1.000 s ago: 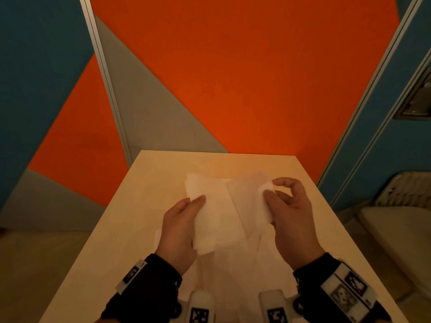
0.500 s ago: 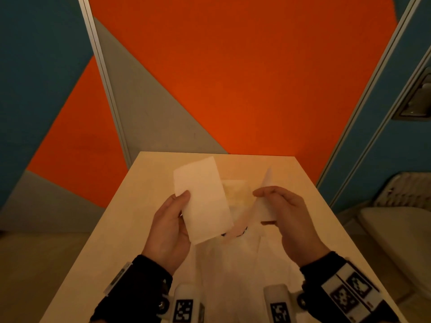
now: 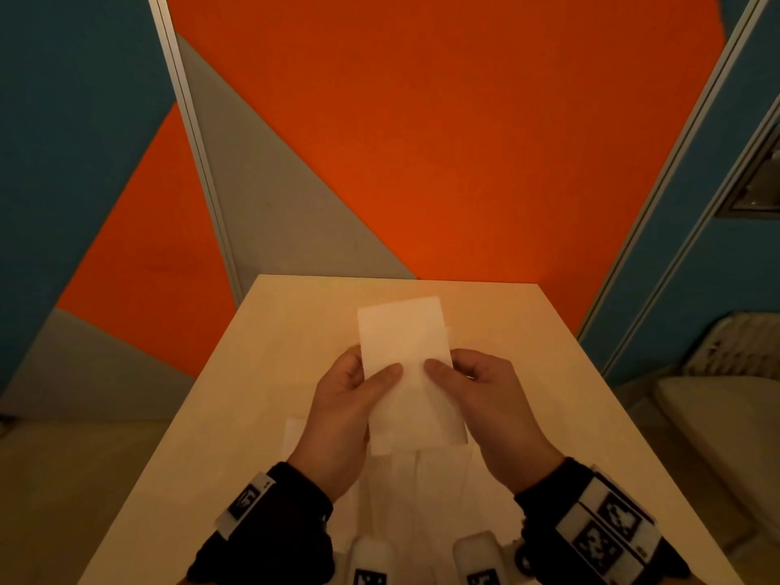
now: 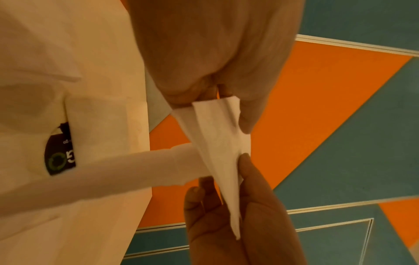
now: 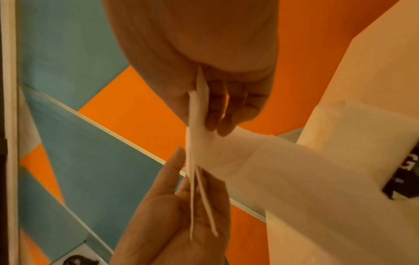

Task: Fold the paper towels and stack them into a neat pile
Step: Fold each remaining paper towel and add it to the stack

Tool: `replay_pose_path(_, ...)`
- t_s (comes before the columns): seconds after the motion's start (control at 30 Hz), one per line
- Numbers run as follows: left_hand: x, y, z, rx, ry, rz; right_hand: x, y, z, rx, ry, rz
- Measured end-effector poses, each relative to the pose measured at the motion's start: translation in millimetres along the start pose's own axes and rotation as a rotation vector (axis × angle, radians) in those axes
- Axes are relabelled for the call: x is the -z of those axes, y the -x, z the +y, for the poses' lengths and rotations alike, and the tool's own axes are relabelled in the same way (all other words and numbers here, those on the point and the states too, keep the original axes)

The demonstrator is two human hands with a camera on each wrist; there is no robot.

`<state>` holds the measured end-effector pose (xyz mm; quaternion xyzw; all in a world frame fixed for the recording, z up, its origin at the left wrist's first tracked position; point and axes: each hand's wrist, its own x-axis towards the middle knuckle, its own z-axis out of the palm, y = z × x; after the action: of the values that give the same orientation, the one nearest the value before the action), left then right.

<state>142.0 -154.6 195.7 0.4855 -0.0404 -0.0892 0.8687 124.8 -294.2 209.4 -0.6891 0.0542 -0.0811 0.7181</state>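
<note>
Head view: both hands meet at the centre of the frame, above a pale wooden table [image 3: 219, 415] that fills the lower half.
Folded paper towel: a white paper towel [image 3: 407, 373], folded to a narrow rectangle, is held up off the table, its long side running toward the top of the frame.
Left hand: the left hand [image 3: 344, 420] grips the towel's left edge, thumb laid flat across the front face, fingers behind it.
Right hand: the right hand [image 3: 491, 407] grips the right edge the same way, thumb on the front face, its tip close to the left thumb but not touching.
Left wrist view: the towel [image 4: 217, 141] appears edge-on as a long wedge, pinched between the left hand [image 4: 213, 62] at the top and the right hand [image 4: 238, 224] at the bottom.
Right wrist view: the towel's layers [image 5: 197, 161] splay slightly at the lower end; the right hand [image 5: 204, 71] is at the top, the left hand [image 5: 176, 215] at the bottom.
Other towels: more white paper towels [image 3: 418, 500] lie flat on the table below the hands, in the lower centre of the head view.
Label: a dark printed label [image 4: 60, 154] peeks out from under the sheets at the left of the left wrist view.
Surroundings: orange, grey and teal wall panels [image 3: 422, 141] fill the upper frame.
</note>
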Motion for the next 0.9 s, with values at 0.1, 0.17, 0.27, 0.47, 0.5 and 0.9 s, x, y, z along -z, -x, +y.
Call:
replay_pose_path(0.1, 2, 0, -1, -0.041, 0.016, -0.054, 1, 1, 1, 0.009, 0.005, -0.013)
replay_pose_path(0.17, 1, 0, -1, -0.031, -0.001, -0.096, 3, 2, 0, 0.008, 0.004, -0.031)
replay_pose_path(0.27, 6, -2, -2, 0.037, -0.040, -0.031, 15, -3, -5, 0.050, 0.049, 0.010)
replay_pose_path(0.47, 39, -6, -20, 0.236, -0.175, 0.186, 33, -22, -31, 0.201, 0.187, 0.101)
replay_pose_path(0.5, 42, -7, -25, 0.260, -0.188, 0.199, 31, -23, -38, 0.230, 0.194, 0.078)
replay_pose_path(0.9, 22, 1, -19, 0.352, 0.206, 0.032, 5, -14, -69, 0.260, -0.215, -0.183)
